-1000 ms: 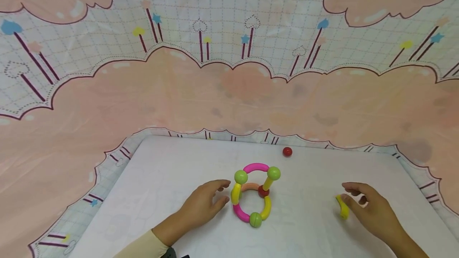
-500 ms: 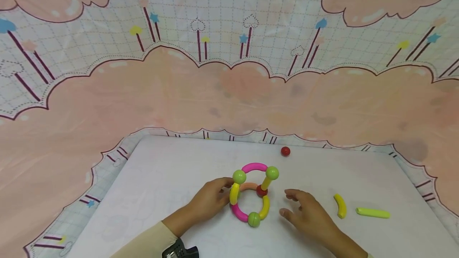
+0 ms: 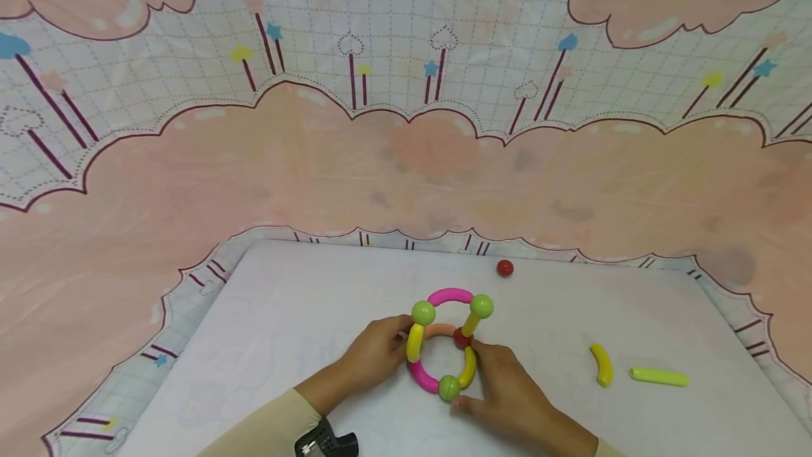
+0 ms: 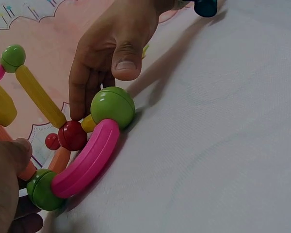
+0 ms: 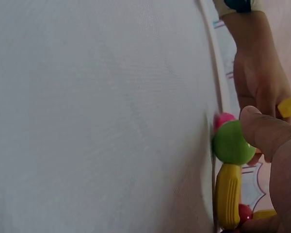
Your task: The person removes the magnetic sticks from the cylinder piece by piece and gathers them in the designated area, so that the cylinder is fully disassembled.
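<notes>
- Clock hours count from the ring's centre, twelve pointing away from you.
- Your left sleeve (image 3: 263, 425) comes in from eight o'clock, with a dark device (image 3: 326, 441) at its cuff.
- Your left hand (image 3: 374, 351) is at nine o'clock, gripping the toy frame (image 3: 414, 344); the left wrist view shows your thumb and curled fingers about its lower-left green ball (image 4: 44, 189).
- The frame stands upright on the white table (image 3: 304, 288), between your hands. Its base ring has a pink curve (image 3: 422, 378) at seven, a green ball (image 3: 450, 388) at six, a yellow curve (image 3: 468, 368) at four and a red ball (image 3: 462, 338) at two; a pink arch (image 3: 451, 295) tops it.
- Your right hand (image 3: 504, 383) is at four o'clock, fingers extended to the frame by the red ball; you cannot tell whether your thumb touches the six o'clock green ball.
- A loose red ball (image 3: 505, 268) lies well apart at one o'clock.
- Toward three o'clock, beyond your right hand, lies a loose yellow curve (image 3: 602, 365), then a lime rod (image 3: 659, 376) just beside it.
</notes>
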A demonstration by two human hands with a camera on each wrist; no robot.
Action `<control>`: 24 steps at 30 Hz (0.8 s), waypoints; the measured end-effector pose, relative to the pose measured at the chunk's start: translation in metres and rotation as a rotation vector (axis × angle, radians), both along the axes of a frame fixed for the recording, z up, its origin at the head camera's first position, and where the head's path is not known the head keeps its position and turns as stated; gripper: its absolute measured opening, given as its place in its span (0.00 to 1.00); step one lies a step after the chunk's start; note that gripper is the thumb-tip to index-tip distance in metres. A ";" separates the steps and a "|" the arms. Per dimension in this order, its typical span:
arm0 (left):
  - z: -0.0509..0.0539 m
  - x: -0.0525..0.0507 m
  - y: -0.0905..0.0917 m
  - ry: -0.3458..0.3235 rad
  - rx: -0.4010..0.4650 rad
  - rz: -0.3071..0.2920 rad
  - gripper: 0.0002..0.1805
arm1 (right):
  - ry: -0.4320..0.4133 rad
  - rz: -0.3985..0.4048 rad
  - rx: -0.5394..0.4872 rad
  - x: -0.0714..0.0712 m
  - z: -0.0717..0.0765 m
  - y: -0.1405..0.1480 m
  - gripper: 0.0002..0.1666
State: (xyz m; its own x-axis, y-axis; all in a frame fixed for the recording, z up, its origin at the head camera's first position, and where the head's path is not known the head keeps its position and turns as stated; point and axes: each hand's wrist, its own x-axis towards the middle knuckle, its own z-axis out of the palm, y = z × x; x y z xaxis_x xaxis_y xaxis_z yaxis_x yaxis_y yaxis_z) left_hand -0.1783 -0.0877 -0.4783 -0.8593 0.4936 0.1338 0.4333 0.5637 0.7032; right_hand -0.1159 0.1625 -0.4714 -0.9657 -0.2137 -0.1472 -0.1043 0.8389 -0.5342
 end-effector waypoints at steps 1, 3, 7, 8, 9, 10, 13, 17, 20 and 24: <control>0.000 0.000 0.000 0.003 -0.003 0.000 0.18 | 0.010 0.005 0.003 0.000 0.000 -0.001 0.68; 0.000 0.000 0.000 0.002 -0.006 0.001 0.17 | 0.024 0.007 0.011 0.000 -0.001 -0.002 0.69; 0.001 0.001 0.000 0.003 -0.016 0.000 0.16 | 0.048 0.008 0.018 0.000 -0.002 -0.002 0.68; 0.001 0.001 0.000 0.004 -0.017 0.000 0.16 | 0.050 0.010 0.020 0.000 -0.003 -0.001 0.68; 0.001 0.001 0.000 0.004 -0.019 0.001 0.16 | 0.049 0.010 0.020 -0.001 -0.003 -0.001 0.67; 0.001 0.001 0.000 0.006 -0.021 0.002 0.16 | 0.045 0.009 0.020 -0.002 -0.003 0.000 0.67; 0.002 0.001 -0.001 0.004 -0.021 0.001 0.15 | 0.016 0.001 0.020 -0.005 -0.002 0.001 0.66; 0.002 0.002 -0.001 0.005 -0.013 -0.005 0.14 | 0.005 -0.002 0.030 -0.008 -0.001 0.004 0.61; 0.001 0.003 -0.002 0.008 -0.013 -0.005 0.14 | 0.020 0.003 0.029 -0.009 0.000 0.007 0.54; 0.001 0.004 -0.002 -0.001 -0.010 -0.006 0.13 | 0.021 -0.007 0.028 -0.010 0.002 0.009 0.47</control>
State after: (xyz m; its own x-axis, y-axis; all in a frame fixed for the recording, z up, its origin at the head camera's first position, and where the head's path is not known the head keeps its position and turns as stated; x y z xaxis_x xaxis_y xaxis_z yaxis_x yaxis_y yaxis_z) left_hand -0.1743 -0.0898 -0.4775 -0.8563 0.5002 0.1283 0.4363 0.5679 0.6980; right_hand -0.1264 0.1719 -0.4695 -0.9701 -0.2029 -0.1329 -0.1090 0.8542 -0.5084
